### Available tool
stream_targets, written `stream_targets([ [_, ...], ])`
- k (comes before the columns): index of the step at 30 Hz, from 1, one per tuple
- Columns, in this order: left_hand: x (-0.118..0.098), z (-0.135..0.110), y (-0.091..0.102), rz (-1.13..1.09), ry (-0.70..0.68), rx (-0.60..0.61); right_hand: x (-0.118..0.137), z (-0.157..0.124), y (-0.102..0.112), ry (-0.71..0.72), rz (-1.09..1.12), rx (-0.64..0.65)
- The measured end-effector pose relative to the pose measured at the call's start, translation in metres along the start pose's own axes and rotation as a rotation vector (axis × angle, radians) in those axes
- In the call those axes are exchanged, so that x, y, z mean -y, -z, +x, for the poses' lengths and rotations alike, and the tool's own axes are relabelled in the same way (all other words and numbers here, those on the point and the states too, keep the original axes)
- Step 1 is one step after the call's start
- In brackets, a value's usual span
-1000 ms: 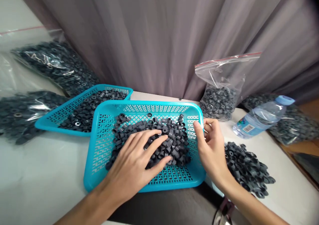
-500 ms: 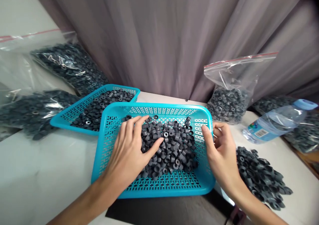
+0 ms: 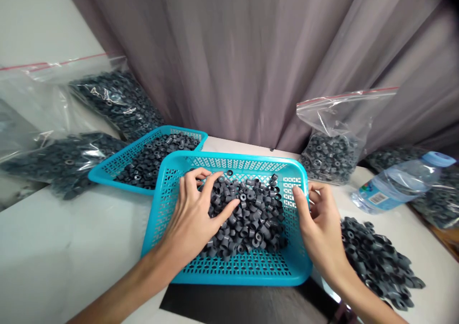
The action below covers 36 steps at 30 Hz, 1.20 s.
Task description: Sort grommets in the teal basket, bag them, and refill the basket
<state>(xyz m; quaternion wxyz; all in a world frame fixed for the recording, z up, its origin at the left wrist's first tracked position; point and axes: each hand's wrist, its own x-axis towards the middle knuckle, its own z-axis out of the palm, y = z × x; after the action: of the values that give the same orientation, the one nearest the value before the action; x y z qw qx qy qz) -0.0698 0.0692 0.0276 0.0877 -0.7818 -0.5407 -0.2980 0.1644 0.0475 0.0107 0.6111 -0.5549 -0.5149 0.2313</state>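
A turquoise perforated basket [image 3: 172, 190] stands in front of me on the white table, holding a heap of small dark grey rings [image 3: 254, 218]. My left hand [image 3: 195, 216] lies flat on the left side of that heap, fingers spread over the rings. My right hand [image 3: 317, 226] grips the basket's right rim, thumb inside, fingers curled outside the wall.
A second turquoise basket [image 3: 107, 168] with more rings sits behind to the left. Clear zip bags of rings [image 3: 328, 154] stand at the back right and lie at the left [image 3: 64, 156]. A loose ring pile [image 3: 376, 257] and a lying water bottle [image 3: 398, 183] are on the right. A curtain hangs behind.
My left hand slid from the front of the heap to its far left side. The right hand stayed on the rim. The view shifted, so everything sits further right and lower.
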Motion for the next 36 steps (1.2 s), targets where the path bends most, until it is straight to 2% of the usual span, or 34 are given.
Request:
stream_targets([
  [5, 0.005, 0.002, 0.000, -0.081, -0.038, 0.037, -0.002, 0.000, -0.001, 0.024, 0.010, -0.006],
  [10, 0.003, 0.001, 0.002, -0.128, -0.122, 0.156, -0.004, 0.000, -0.004, 0.008, 0.069, 0.021],
  [14, -0.001, 0.002, 0.006, -0.157, -0.243, 0.217, -0.004, 0.001, -0.005, 0.010, 0.092, 0.025],
  [19, -0.020, 0.009, 0.007, -0.072, -0.398, 0.128, -0.003, 0.002, -0.004, 0.026, 0.056, 0.013],
  [22, -0.036, 0.012, 0.002, -0.041, -0.584, 0.216, -0.005, 0.003, -0.004, 0.053, 0.071, 0.025],
  [24, -0.041, 0.015, -0.002, -0.030, -0.659, 0.285, -0.007, 0.004, -0.003, 0.058, 0.067, 0.029],
  [27, -0.037, 0.021, -0.006, -0.002, -0.600, 0.293, -0.009, 0.005, -0.002, 0.052, 0.048, 0.022],
  [31, -0.015, 0.032, 0.000, 0.023, -0.478, 0.265, -0.010, 0.007, -0.001, 0.022, 0.055, 0.023],
  [36, -0.003, 0.041, 0.012, 0.002, -0.486, 0.309, -0.010, 0.008, 0.000, 0.017, 0.032, 0.025],
])
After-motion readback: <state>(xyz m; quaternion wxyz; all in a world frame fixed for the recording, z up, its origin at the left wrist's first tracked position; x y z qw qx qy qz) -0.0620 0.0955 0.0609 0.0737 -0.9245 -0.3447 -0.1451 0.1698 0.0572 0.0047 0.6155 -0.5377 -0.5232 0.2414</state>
